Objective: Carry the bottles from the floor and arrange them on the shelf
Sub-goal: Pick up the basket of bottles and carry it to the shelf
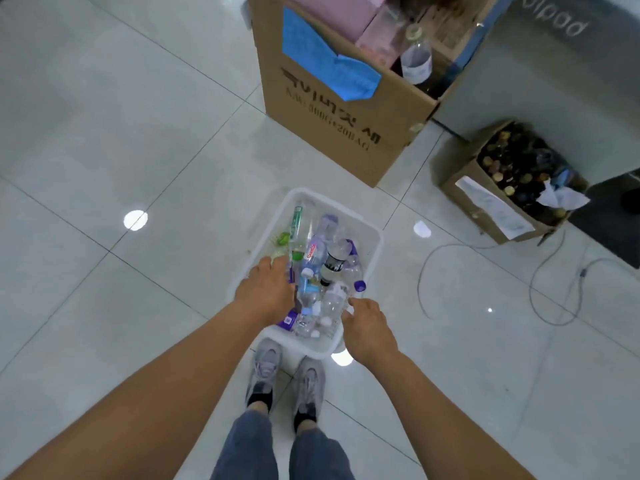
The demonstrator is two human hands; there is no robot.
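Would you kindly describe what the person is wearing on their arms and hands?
Nothing is worn that shows. The left hand and right hand have no gloves, no watch, bracelet or ring is visible, and no sleeve appears anywhere up to the frame's edge.

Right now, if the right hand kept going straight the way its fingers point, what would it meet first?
Most likely the clear bottle lying at the near end of the white basket. The right hand points its fingers at it from close by; whether they already touch is unclear.
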